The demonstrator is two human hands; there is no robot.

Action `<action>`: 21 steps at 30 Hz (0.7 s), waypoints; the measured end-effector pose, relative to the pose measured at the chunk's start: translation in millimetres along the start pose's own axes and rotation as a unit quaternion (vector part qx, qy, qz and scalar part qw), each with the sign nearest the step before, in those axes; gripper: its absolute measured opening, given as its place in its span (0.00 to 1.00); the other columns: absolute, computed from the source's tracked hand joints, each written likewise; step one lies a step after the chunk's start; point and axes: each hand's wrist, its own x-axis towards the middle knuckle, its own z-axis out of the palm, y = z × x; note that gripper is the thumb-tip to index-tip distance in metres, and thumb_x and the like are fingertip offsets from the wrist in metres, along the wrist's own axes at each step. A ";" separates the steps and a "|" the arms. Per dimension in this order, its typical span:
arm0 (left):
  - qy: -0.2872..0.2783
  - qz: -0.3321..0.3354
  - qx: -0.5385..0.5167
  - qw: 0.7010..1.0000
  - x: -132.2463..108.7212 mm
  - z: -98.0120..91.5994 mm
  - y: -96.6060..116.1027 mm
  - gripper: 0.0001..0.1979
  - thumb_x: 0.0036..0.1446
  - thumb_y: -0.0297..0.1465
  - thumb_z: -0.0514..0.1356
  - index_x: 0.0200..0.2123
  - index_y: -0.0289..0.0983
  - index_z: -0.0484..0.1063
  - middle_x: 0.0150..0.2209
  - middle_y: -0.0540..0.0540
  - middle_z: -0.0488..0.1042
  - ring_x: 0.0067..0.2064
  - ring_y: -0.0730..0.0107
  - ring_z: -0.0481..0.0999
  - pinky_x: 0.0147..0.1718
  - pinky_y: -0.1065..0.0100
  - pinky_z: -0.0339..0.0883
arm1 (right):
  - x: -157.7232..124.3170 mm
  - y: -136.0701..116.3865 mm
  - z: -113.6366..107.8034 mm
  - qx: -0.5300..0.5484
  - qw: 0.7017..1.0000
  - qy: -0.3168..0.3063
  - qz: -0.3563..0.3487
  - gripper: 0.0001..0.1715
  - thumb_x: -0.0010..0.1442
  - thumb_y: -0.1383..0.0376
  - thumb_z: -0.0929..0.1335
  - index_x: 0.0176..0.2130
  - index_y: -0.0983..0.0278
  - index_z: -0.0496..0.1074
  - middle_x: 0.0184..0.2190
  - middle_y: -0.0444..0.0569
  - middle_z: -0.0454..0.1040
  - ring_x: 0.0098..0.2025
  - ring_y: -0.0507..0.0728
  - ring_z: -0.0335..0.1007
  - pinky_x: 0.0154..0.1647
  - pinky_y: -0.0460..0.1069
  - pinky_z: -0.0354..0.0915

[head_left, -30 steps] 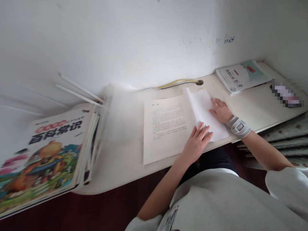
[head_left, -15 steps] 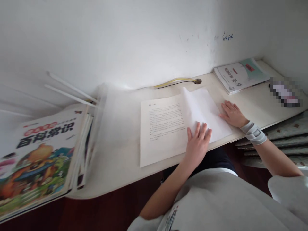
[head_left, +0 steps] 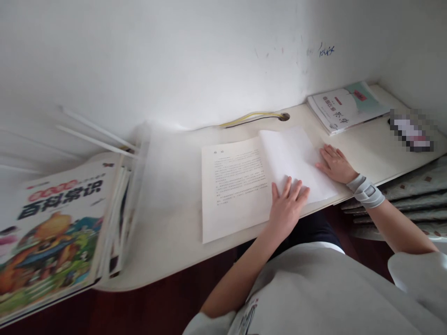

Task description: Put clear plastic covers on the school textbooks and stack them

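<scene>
The thin, blank white paper sheet (head_left: 289, 151) could crease if the left hand (head_left: 288, 204) pressed or dragged unevenly, since its left side looks raised in a soft curl rather than flat; a pull toward the body might also slide its lower edge off the smooth, off-white bench (head_left: 167, 223), whose front rim is near. The sheet lies between and ahead of the hands, just right of the cream paper page with rows of dark print (head_left: 237, 190); whether the two are joined I cannot tell. The left hand rests palm-down on its lower part, fingers spread, gripping nothing. The right hand (head_left: 337, 164), wearing a grey fabric wristband (head_left: 366, 190), lies flat with fingers loosely extended at its right edge, holding nothing.
</scene>
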 end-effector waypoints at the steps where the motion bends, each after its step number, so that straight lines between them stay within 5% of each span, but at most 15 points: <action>1: -0.001 -0.001 -0.001 1.000 1.8 1.3 0.6 0.21 0.60 0.22 0.51 0.54 0.43 0.66 0.58 0.40 0.65 0.63 0.46 0.56 0.54 0.30 0.48 | 0.2 0.3 0.1 0.001 1.000 -0.002 0.000 0.38 0.63 0.48 0.53 0.60 0.73 0.57 0.63 0.65 0.54 0.65 0.66 0.46 0.61 0.63 0.48; 21: -0.039 0.027 -0.017 0.999 26.5 10.6 20.1 0.21 0.61 0.24 0.47 0.57 0.40 0.62 0.61 0.39 0.61 0.64 0.44 0.53 0.53 0.31 0.50 | 1.4 4.2 0.2 0.031 1.000 0.004 -0.003 0.39 0.64 0.48 0.52 0.60 0.75 0.57 0.62 0.66 0.54 0.65 0.66 0.47 0.62 0.62 0.49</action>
